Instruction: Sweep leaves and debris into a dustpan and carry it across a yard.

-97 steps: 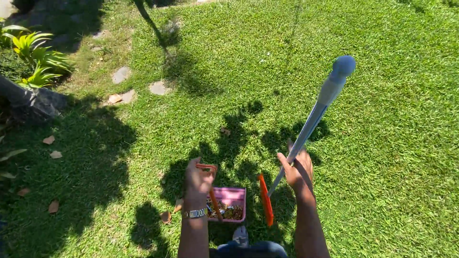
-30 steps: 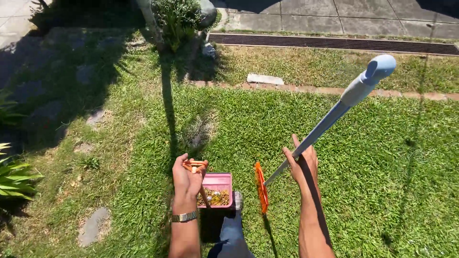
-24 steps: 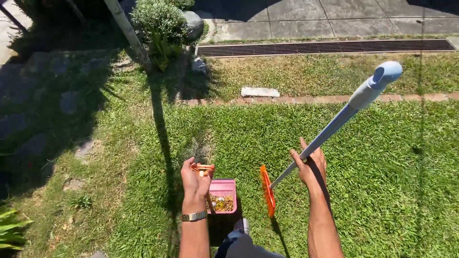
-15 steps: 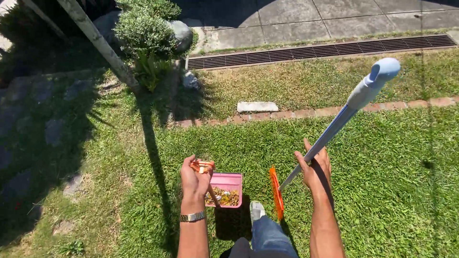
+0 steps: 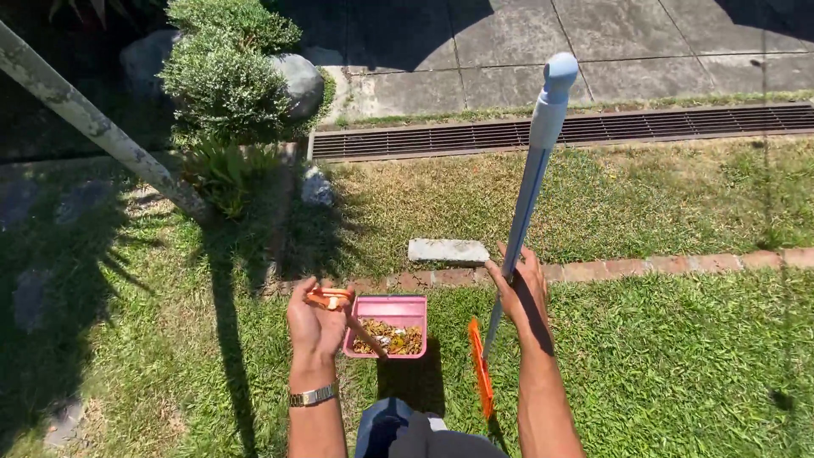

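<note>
My left hand [image 5: 315,325], with a metal watch on the wrist, grips the orange handle [image 5: 329,298] of a pink dustpan [image 5: 386,325] that holds dry leaves and debris. My right hand [image 5: 519,294] is closed around the pale blue pole [image 5: 532,175] of a rake, which stands almost upright. Its orange head [image 5: 480,367] hangs low over the grass, just right of the dustpan. My knee in blue trousers [image 5: 398,427] shows at the bottom edge.
A brick edging [image 5: 644,266] crosses the lawn, with a flat stone slab [image 5: 448,250] on it. Beyond lie a metal drain grate [image 5: 610,129] and concrete paving. At left stand a bush [image 5: 227,59], a boulder [image 5: 297,80] and a slanted grey pole [image 5: 93,125].
I have walked forward across the lawn toward the brick edging and drain. The rake pole has swung from leaning right to nearly upright. Both hands keep their grips.
</note>
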